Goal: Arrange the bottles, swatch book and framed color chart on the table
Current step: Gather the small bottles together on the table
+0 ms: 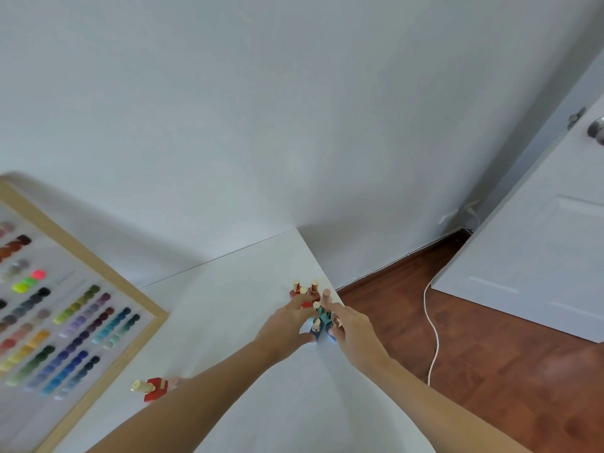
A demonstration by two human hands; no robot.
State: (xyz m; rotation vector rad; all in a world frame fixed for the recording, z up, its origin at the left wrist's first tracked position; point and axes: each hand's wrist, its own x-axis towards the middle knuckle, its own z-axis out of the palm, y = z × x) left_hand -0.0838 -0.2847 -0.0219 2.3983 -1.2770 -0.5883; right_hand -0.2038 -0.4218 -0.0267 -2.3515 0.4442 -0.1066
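Observation:
Several small nail polish bottles with gold caps stand bunched at the far right corner of the white table; red ones are at the back, blue and teal ones in front. My left hand and my right hand cup this cluster from either side, fingers touching the bottles. A red bottle lies on its side near the table's left, partly behind my left forearm. The framed color chart, wood-framed with rows of swatches, leans at the left. The swatch book is not in view.
The table's right edge drops to a brown wood floor, where a white cable runs toward the wall. A white door stands at the right. A pale wall is behind the table.

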